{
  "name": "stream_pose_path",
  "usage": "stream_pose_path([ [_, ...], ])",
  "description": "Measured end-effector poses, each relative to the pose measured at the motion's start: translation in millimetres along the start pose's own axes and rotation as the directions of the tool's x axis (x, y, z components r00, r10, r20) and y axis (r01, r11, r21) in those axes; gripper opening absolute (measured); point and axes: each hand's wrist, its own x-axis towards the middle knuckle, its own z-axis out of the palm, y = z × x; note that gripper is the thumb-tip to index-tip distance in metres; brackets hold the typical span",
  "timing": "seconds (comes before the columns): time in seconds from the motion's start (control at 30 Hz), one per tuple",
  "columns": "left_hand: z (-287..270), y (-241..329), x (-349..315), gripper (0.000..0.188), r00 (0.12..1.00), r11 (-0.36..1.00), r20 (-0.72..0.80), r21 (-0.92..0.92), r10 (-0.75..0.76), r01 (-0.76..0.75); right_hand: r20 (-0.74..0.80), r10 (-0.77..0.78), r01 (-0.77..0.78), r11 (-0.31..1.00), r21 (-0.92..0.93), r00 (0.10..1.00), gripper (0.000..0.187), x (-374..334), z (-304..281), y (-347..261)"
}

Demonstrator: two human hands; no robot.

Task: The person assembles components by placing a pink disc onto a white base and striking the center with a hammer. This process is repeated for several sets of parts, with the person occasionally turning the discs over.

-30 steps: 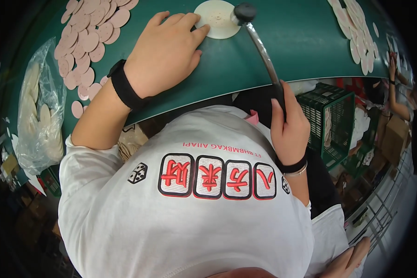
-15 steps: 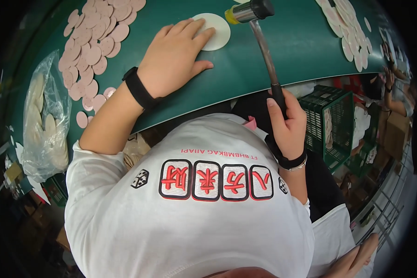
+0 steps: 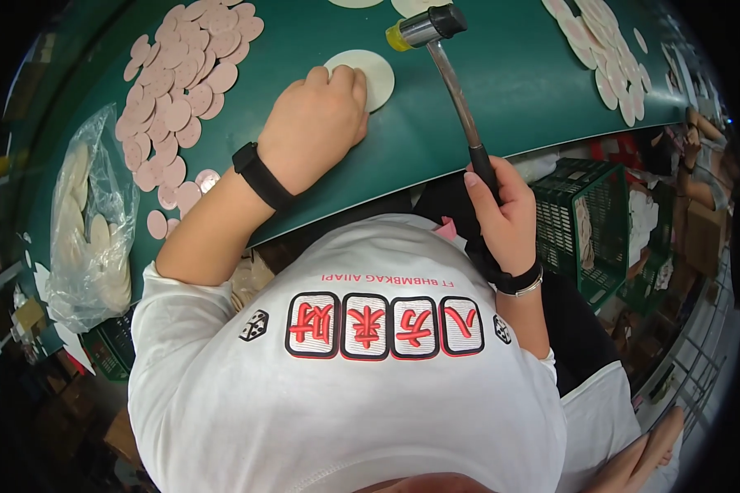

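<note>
On the green table in front of me lies a round white disc [image 3: 376,80]. My left hand [image 3: 316,123] is closed over its left part, fingers curled and pressed together; the fingertips are hidden, so I cannot tell what, if anything, they hold. My right hand [image 3: 506,209] grips the dark handle of a mallet [image 3: 427,33] near the table's front edge. The mallet's head, with one yellow face and one black face, is at the disc's upper right. Two more pale discs, one of them a white disc [image 3: 355,2], show at the top edge, partly cut off.
A heap of pink discs [image 3: 177,90] covers the table's left side. Left of it sits a clear plastic bag [image 3: 94,230] of pale discs. More pale discs [image 3: 604,53] lie at the far right. A green crate [image 3: 584,222] stands right of my right hand. Other people [image 3: 703,156] show at the right.
My left hand has gone from spread, flat fingers on the disc to curled, closed fingers at it. The right hand still holds the mallet. The view has shifted slightly, showing more at the top.
</note>
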Motion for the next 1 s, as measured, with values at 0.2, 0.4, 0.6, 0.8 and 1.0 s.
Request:
stream_pose_path([
  [0.2, -10, -28, 9, 0.022, 0.966, 0.934, -0.135, -0.316, -0.219, 0.168, -0.022, 0.073, -0.07, 0.99, 0.121, 0.997, 0.016, 5, -2, -6],
  [0.4, -36, -21, 16, 0.028, 0.85, -0.058, 0.435, -0.897, -0.297, 0.439, -0.02, 0.074, -0.064, 0.946, 0.318, 0.997, 0.015, 24, 13, -24],
  [0.6, -26, -11, 11, 0.034, 0.797, -0.418, 0.604, -0.723, 0.004, 0.55, 0.025, 0.145, -0.137, 0.845, 0.517, 0.989, 0.015, 32, 18, -38],
  [0.8, -16, -12, 10, 0.036, 0.773, -0.502, 0.617, -0.627, 0.148, 0.596, 0.03, 0.161, -0.15, 0.815, 0.56, 0.987, 0.019, 33, 18, -34],
  [1.0, -12, -2, 12, 0.033, 0.767, -0.63, 0.619, -0.531, 0.168, 0.566, 0.036, 0.148, -0.142, 0.813, 0.565, 0.988, 0.02, 34, 18, -32],
])
